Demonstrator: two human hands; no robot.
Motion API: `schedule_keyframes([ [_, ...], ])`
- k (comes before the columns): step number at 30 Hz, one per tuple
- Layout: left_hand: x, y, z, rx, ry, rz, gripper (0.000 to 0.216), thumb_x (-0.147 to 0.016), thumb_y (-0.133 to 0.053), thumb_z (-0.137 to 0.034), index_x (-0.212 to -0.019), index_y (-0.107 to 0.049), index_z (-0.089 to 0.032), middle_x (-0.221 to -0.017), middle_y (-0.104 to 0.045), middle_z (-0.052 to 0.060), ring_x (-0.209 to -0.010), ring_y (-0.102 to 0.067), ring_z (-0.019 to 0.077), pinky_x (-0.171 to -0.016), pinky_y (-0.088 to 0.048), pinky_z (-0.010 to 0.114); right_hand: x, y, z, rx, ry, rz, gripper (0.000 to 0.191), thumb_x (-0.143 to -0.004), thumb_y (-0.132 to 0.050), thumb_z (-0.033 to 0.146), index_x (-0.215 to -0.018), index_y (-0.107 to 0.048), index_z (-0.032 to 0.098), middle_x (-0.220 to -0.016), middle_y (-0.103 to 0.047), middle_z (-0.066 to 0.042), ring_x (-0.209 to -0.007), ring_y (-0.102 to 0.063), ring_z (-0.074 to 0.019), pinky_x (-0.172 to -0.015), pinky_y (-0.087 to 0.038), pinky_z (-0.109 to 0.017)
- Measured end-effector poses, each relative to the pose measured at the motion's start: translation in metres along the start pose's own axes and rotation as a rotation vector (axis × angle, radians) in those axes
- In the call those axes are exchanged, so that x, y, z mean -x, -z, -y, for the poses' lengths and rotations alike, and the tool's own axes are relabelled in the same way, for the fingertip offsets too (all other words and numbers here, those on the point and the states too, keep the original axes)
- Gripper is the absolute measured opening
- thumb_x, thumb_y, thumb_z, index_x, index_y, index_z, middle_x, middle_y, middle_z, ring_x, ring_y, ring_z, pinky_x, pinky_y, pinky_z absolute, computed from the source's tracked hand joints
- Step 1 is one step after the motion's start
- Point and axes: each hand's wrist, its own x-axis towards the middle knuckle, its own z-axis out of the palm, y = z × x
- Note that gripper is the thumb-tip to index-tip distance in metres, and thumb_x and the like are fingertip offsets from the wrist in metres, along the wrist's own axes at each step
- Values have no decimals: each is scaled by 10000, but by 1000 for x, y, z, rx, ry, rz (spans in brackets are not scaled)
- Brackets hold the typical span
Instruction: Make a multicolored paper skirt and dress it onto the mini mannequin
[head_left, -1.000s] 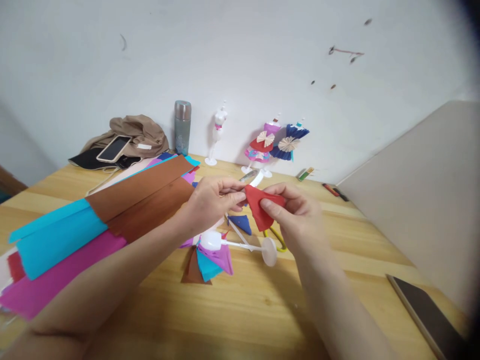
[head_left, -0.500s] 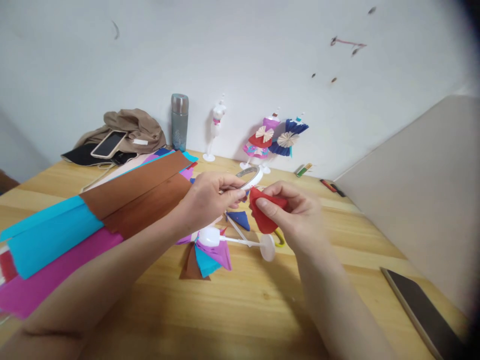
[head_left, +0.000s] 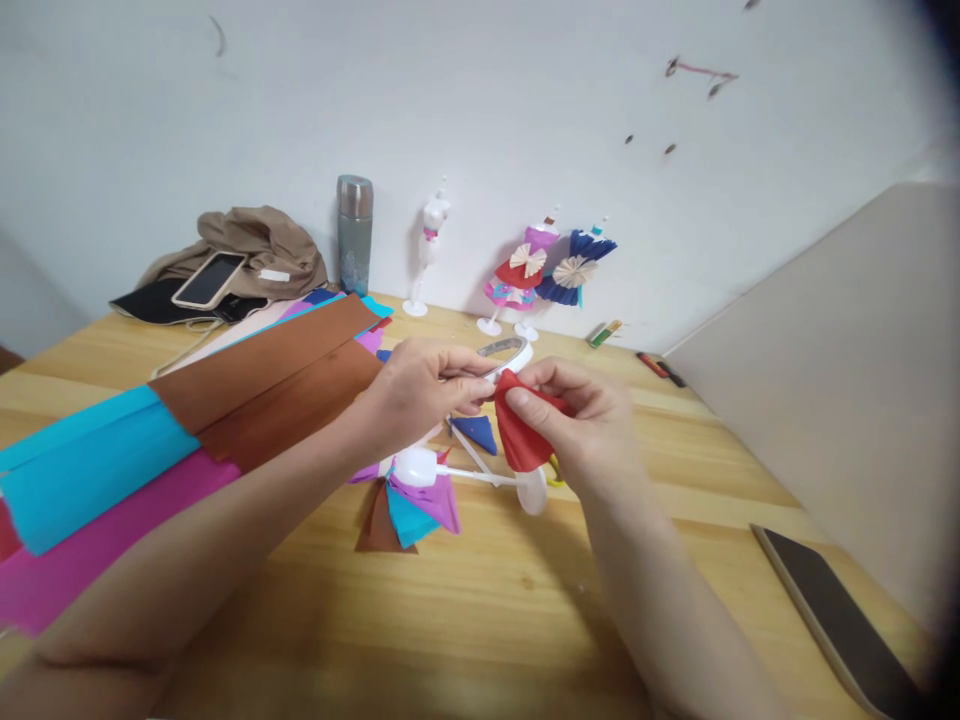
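Observation:
My right hand (head_left: 589, 425) is closed on a small red paper piece (head_left: 519, 445), holding it above the wooden table (head_left: 465, 600). My left hand (head_left: 420, 385) pinches at the paper's top corner, fingertip to fingertip with the right. A white tape roll (head_left: 507, 351) shows just behind those fingertips; I cannot tell whether the left hand also holds it. Below the hands a white doll mannequin (head_left: 420, 468) with a paper skirt of purple, cyan and brown lies on its side. Its round base (head_left: 532, 492) is under my right hand.
Long crepe sheets, brown (head_left: 277, 380), cyan (head_left: 82, 460) and magenta (head_left: 97, 555), lie at the left. A blue paper triangle (head_left: 476, 432) and yellow scissor handles (head_left: 555, 472) lie under the hands. Thermos (head_left: 354, 235), phone (head_left: 208, 278) and dressed mannequins (head_left: 529, 275) stand at the back. Grey board (head_left: 840, 380) at right.
My left fingers came off the red paper for a moment near the tape roll and now pinch it again. The right hand has turned the paper slightly.

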Motion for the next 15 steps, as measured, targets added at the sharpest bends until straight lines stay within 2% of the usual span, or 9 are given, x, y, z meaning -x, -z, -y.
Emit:
schedule_keyframes([
  [5,0,1,1,-24,-15,1,91,-745,-697,-123,-799,-770,-134,-765,-749,25,-740,-713,129,-664,-591,196,1,0,3,16,-18,-14,159,-681,-821,311,-666,-683,233,-680,-716,-5,-545,-638,-131,-507,-542,-245],
  [15,0,0,0,2,31,52,126,-737,-694,-115,-819,-784,-150,-727,-735,3,-709,-693,111,-685,-578,192,1,1,-3,94,27,-26,173,-731,-768,308,-636,-663,211,-573,-659,11,-450,-556,-99,-421,-455,-216],
])
